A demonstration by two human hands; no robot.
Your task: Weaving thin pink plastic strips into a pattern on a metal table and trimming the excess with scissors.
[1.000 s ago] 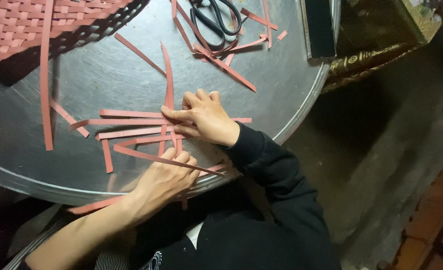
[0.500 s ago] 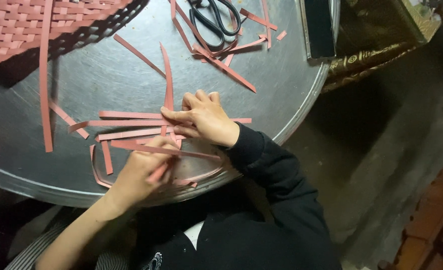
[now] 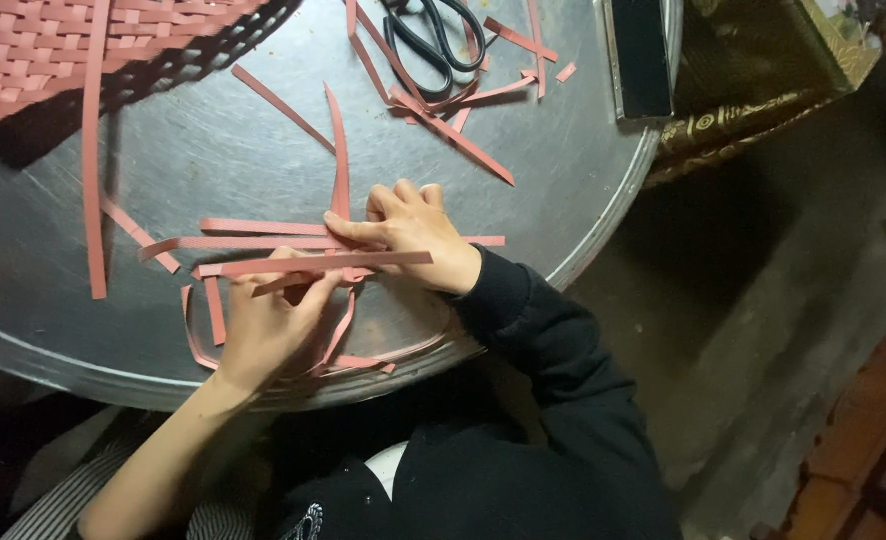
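A round, dull-grey metal worktop (image 3: 213,150) carries a pink woven-strip mat (image 3: 73,40) at its far left edge, black-handled scissors (image 3: 433,40) among loose pink offcuts at the far side, and a flat black rectangular slab (image 3: 641,55) near the right rim. Beside the worktop stands a gold-patterned box (image 3: 763,90).

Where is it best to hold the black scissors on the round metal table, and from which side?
Probably grip the black scissors by the handle loops, coming from the person's side. The loops point toward the person and look mostly uncovered; the blades run off the picture's top edge, with pink strips lying beside them.
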